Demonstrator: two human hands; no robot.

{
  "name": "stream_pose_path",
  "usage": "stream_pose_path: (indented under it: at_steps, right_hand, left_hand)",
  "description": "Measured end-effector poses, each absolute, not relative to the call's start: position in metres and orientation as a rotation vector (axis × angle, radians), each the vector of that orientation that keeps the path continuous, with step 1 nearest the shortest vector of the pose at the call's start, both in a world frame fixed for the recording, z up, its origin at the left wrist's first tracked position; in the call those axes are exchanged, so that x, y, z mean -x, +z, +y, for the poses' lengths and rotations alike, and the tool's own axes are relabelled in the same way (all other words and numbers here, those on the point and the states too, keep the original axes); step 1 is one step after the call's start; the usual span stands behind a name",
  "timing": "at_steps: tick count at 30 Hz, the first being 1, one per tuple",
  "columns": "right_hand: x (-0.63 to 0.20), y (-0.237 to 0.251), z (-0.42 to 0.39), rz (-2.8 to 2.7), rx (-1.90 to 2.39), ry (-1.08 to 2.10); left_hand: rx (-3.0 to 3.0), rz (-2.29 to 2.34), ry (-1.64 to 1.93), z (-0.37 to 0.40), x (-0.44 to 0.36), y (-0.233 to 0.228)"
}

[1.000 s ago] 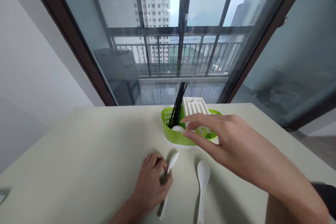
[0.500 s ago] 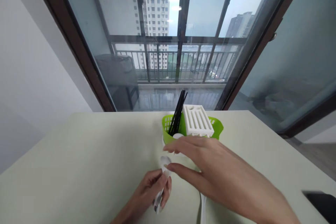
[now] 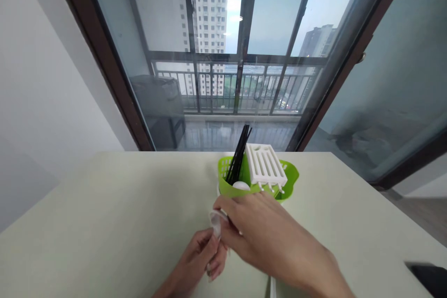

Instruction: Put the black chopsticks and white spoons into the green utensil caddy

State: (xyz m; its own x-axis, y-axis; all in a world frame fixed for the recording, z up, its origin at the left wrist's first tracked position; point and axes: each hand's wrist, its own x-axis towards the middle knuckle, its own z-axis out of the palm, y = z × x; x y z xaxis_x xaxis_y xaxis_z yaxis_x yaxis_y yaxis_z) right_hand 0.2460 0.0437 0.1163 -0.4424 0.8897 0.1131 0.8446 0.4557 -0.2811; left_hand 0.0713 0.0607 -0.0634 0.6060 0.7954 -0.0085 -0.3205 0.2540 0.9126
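Observation:
My left hand (image 3: 200,258) holds a white spoon (image 3: 215,221) by its handle, lifted off the pale table (image 3: 87,223) with the bowl pointing up. My right hand (image 3: 265,237) has closed its fingertips on the same spoon near the bowl, so both hands grip it. Just behind stands a green cutlery basket (image 3: 256,184) with black chopsticks (image 3: 238,160), a white slotted insert (image 3: 265,165) and another white spoon's bowl (image 3: 240,186) inside. A second loose spoon (image 3: 271,288) shows only as a sliver under my right forearm.
A dark flat object (image 3: 428,277) lies at the table's right edge. Beyond the table is a large glass door with dark frames (image 3: 115,84), a balcony railing and tower blocks outside. A pale wall is on the left.
My left hand picked the spoon up from the table and raised it. My right hand drew back from the green basket and took hold of the spoon near its bowl.

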Motion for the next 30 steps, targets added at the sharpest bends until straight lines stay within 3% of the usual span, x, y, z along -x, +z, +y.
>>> stream_pose_path:
  at_steps: [9, 14, 21, 30]
  right_hand:
    - [-0.289, 0.132, 0.048, -2.061, 1.467, 0.157]
    - [-0.294, 0.135, 0.048, -1.816, 1.401, -0.097]
    - [-0.299, 0.126, 0.06, -1.572, 1.45, -0.409]
    - [-0.288, 0.099, 0.084, -1.593, 1.416, -0.48]
  left_hand:
    - [-1.125, 0.609, 0.896, 0.063, -0.079, -0.054]
    - [-0.913, 0.478, 0.812, 0.081, -0.08, -0.073]
    - [-0.8, 0.514, 0.75, 0.084, -0.074, -0.078]
    - [-0.74, 0.54, 0.808, 0.084, -0.079, -0.065]
